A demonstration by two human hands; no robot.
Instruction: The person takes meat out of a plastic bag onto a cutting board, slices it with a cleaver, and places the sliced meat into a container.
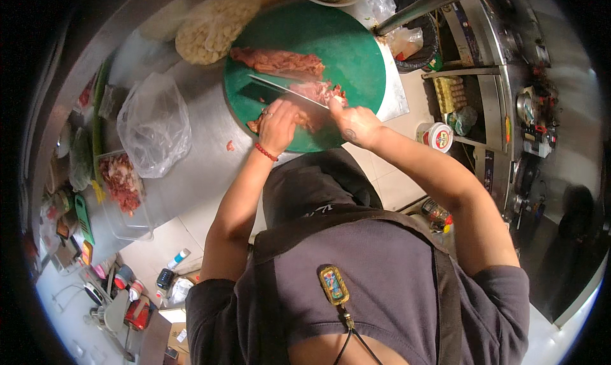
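On a round green cutting board (363,54), my right hand (355,121) grips a wide-bladed knife (286,89), probably a cleaver, its blade slanting to the upper left. My left hand (278,124) lies over raw meat (254,125) at the board's near side, fingertips close to the blade. Most of that meat is hidden by the hand and the blade's shade. Cut meat (321,92) sits just beyond the blade, near my right thumb. Farther up the board lies a long uncut piece of raw meat (279,62). A small meat scrap (230,145) rests on the metal table.
Left on the metal table (191,174) are a clear plastic bag (155,126) and a clear container (129,222) with chopped meat (121,181). A bag of pale pieces (205,35) touches the board's upper left. A metal pole (425,7) and a lined bin (427,54) stand upper right.
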